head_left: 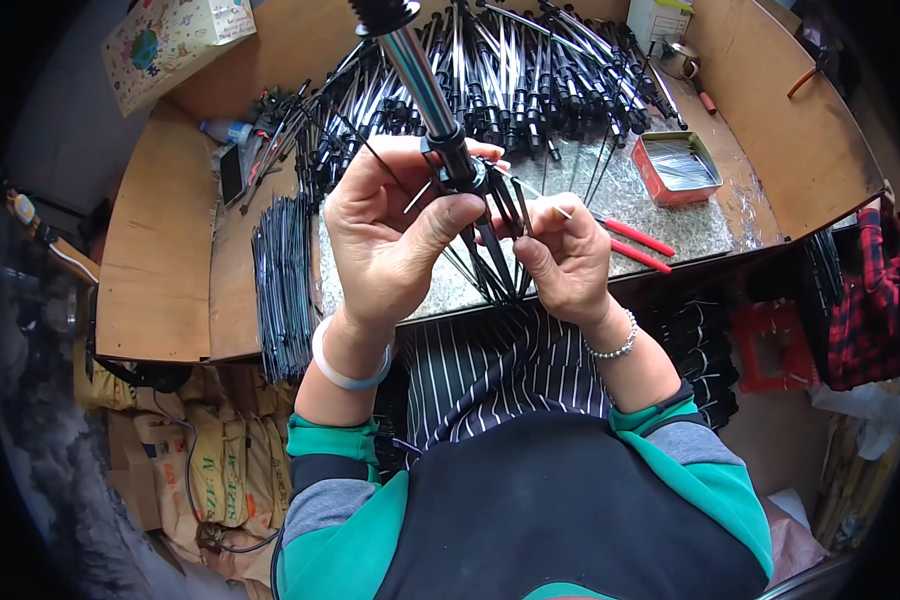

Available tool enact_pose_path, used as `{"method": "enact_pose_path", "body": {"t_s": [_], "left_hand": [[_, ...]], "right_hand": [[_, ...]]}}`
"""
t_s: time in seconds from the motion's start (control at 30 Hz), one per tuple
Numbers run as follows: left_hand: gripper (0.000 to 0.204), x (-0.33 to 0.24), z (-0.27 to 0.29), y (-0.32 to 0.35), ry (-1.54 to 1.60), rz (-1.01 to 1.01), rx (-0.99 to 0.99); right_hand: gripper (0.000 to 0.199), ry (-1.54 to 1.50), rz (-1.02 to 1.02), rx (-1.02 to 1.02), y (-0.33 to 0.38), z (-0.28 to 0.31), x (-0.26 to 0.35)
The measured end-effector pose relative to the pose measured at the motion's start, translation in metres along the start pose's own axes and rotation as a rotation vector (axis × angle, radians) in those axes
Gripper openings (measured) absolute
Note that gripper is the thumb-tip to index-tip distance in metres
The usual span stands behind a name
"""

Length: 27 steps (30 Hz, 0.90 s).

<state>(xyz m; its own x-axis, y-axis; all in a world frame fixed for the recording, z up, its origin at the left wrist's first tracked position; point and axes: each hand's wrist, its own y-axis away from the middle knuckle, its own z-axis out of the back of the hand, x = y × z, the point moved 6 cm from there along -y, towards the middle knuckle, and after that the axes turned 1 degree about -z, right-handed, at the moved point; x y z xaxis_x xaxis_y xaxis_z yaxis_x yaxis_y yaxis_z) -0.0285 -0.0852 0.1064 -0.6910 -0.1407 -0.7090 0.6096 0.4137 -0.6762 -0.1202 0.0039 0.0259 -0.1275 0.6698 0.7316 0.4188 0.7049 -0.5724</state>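
An umbrella frame (417, 80), with a shiny metal shaft and black fittings, stands tilted in front of me. My left hand (385, 235) is closed round its black hub, thumb in front. Thin dark ribs (497, 265) hang from the hub towards my lap. Close by on the right, my right hand (570, 265) pinches one of those ribs between thumb and fingers. A short pale tip, perhaps of a wire, shows at its index finger; the rest is hidden. Pliers with red handles (640, 237) lie beside that hand, their jaws covered by it.
Many similar umbrella shafts (510, 80) are heaped at the back of the bench. A red tin (650, 178) of thin wires stands at right. Bundled dark ribs (283, 275) lie at left, near a phone (231, 175). Wooden boards (155, 240) wall the bench.
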Motion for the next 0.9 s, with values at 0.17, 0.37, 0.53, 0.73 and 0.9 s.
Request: {"method": "enact_pose_path", "body": {"t_s": [0.17, 0.37, 0.53, 0.73, 0.9], "left_hand": [[0.029, -0.0007, -0.0011, -0.0013, -0.03, -0.015, 0.008], [0.029, -0.0003, -0.0031, -0.0021, 0.085, 0.053, 0.062], [0.03, 0.0013, -0.0027, -0.0032, 0.024, 0.044, 0.089], [0.032, 0.0011, -0.0023, -0.0023, -0.029, 0.026, 0.072], [0.031, -0.0008, -0.0036, -0.0016, 0.0, 0.013, 0.081]], "right_hand": [[0.016, -0.057, 0.003, 0.055, -0.0025, 0.0015, 0.001], [0.023, 0.006, -0.009, 0.08, -0.0045, 0.0052, 0.0041], [0.026, -0.037, -0.052, 0.097, -0.0066, 0.005, 0.0003], [0.025, -0.046, -0.057, 0.07, -0.0057, 0.0041, 0.0011], [0.028, -0.006, -0.088, 0.066, -0.0048, 0.0031, 0.0059]]}}
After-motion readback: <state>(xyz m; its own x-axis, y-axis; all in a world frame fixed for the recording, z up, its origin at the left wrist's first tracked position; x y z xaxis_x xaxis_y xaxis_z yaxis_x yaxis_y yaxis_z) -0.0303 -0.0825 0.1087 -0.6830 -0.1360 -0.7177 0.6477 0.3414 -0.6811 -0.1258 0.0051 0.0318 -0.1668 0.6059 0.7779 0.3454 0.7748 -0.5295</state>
